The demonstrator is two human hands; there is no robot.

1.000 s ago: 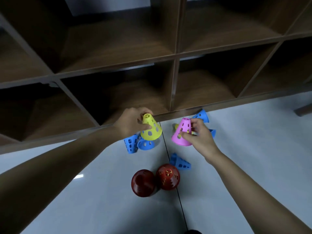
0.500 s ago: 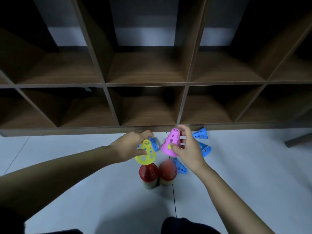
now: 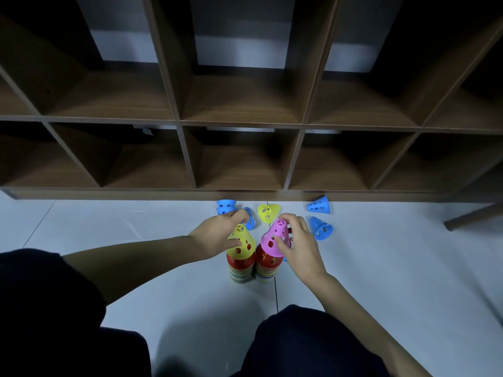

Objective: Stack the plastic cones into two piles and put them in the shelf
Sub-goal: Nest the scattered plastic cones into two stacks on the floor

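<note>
Yellow cone [image 3: 241,243] is gripped by the left hand [image 3: 215,234], with the fingers curled round its upper part. Its rim sits over the red top of the left pile [image 3: 241,269]. Pink cone [image 3: 273,239] is gripped by the right hand [image 3: 299,247], thumb on the near side and fingers at the tip. Its rim sits over the red top of the right pile [image 3: 268,268]. Whether either cone is fully seated cannot be determined. Both piles stand upright on the floor [image 3: 381,268], just beside each other. Beyond the hands, a second yellow cone [image 3: 268,212] lies on its side, with loose blue cones [image 3: 321,228] to its left and right, all near the base of the shelf [image 3: 245,194]. Dark-clothed knees [image 3: 299,344] occupy the near edge of the view.
</note>
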